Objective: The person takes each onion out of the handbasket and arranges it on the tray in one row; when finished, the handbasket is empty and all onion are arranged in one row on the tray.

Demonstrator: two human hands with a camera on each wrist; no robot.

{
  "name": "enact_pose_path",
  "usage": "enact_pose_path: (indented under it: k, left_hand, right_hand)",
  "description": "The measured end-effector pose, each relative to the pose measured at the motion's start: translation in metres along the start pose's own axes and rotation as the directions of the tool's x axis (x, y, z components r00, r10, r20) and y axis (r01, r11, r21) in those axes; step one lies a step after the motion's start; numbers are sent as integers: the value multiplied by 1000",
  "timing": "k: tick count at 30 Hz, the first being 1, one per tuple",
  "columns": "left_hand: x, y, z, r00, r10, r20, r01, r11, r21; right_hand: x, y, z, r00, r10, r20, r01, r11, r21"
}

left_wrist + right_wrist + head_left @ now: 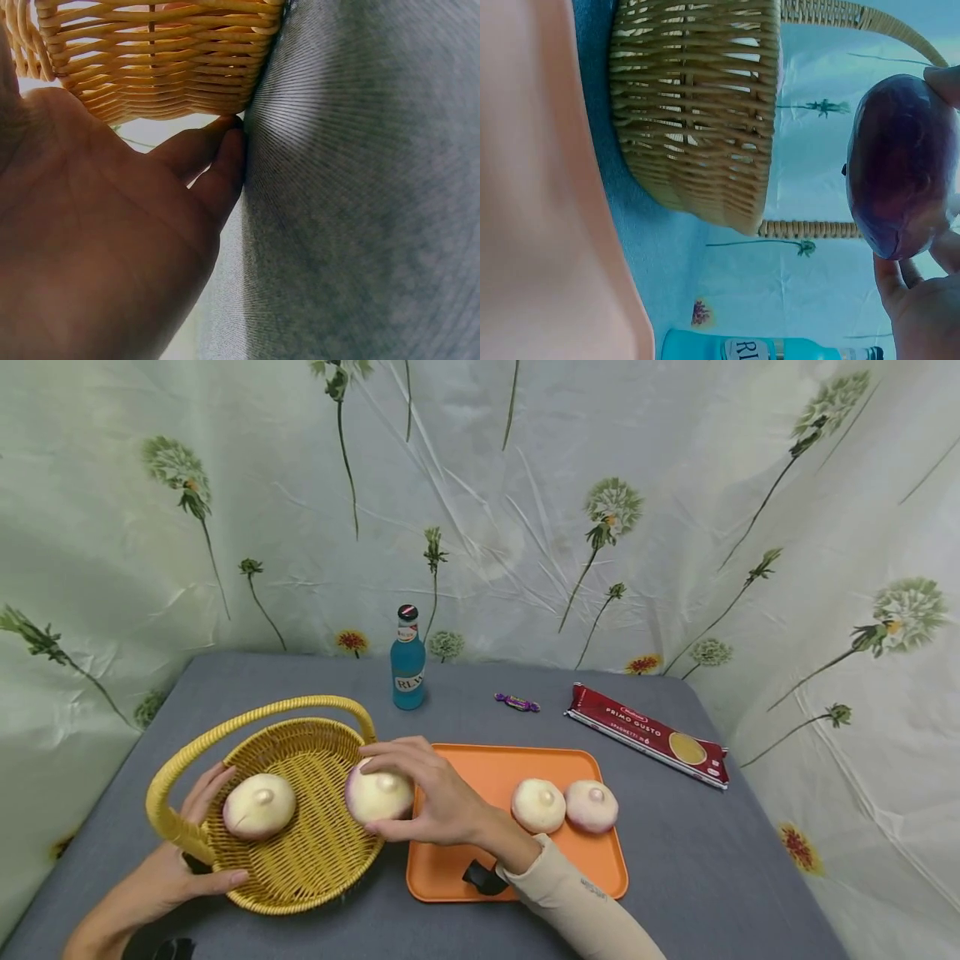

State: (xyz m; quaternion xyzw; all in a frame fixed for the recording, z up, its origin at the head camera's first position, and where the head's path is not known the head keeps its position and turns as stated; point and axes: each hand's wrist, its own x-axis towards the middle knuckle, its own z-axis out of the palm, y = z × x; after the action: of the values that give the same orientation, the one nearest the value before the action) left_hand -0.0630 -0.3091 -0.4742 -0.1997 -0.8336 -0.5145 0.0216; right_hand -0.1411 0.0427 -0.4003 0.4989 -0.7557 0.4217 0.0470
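My right hand (pixel 427 785) holds a white and purple turnip (pixel 378 793) between thumb and fingers, above the right rim of a yellow wicker basket (pixel 315 860). In the right wrist view the turnip's purple underside (pixel 900 165) shows, higher than the rim. My left hand (pixel 176 860) holds the basket's left side, thumb by the front rim and fingers on the outer wall near the handle. The left wrist view has this hand (pixel 112 225) against the woven wall (pixel 165 67), low by the cloth. Another turnip (pixel 259 807) lies inside the basket, on its left.
Right of the basket lies an orange tray (pixel 480 764) with two turnips (pixel 538 806) on its right half. Behind stand a blue bottle (pixel 408 668), a purple-wrapped candy (pixel 517 702) and a red spaghetti pack (pixel 648 735). A floral curtain (pixel 480 510) hangs behind the grey table (pixel 720 877).
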Motion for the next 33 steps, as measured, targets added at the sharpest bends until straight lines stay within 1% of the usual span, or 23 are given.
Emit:
enact_pose_path:
  k: [5,13,19,24,29,33]
  left_hand:
    - [1,1,0,1000,3,0,-3,1000,-4]
    - [4,2,1,1000,0,4,0,1000,14]
    - [6,3,0,1000,0,14,0,1000,2]
    - [6,5,-1,1000,-3,14,2,1000,14]
    - [3,4,0,1000,3,13,-3,1000,-10]
    - [1,3,0,1000,-8,9,8,1000,-14]
  right_hand:
    - [-5,4,-4,1000,-7,-19,7,1000,4]
    - [-14,5,-11,1000,28,-10,-28,1000,-7]
    - [-19,7,-16,999,45,-7,-45,998,-33]
    - [-26,10,-21,998,69,-6,-69,997,-35]
    - [-34,13,-27,994,105,-6,-105,993,-52]
    - [-39,15,-30,992,123,2,-122,991,-62]
